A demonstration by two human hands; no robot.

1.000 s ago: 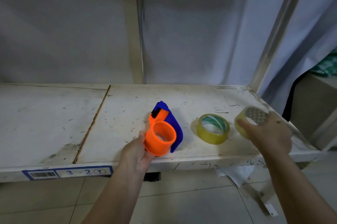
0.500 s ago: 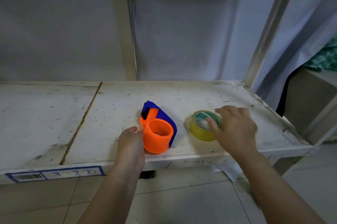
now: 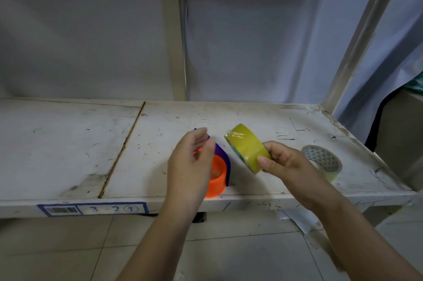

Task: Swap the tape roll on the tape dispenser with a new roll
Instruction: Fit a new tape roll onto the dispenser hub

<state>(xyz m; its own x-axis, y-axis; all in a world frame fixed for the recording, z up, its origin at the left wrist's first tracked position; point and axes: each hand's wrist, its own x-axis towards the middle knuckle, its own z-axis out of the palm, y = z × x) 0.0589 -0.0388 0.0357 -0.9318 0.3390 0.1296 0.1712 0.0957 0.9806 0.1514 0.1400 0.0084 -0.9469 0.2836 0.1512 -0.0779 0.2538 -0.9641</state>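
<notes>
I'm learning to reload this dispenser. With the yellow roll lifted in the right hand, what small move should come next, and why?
Probably bring the yellow roll left and down toward the orange hub of the tape dispenser, hole lined up with it. The right hand holds the roll off the shelf, the hub looks bare, and the left hand hovers open beside it, ready to steady it.

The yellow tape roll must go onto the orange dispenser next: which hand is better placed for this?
Probably the right hand: it already holds the yellow tape roll beside the orange dispenser. The left hand is open above it.
</notes>
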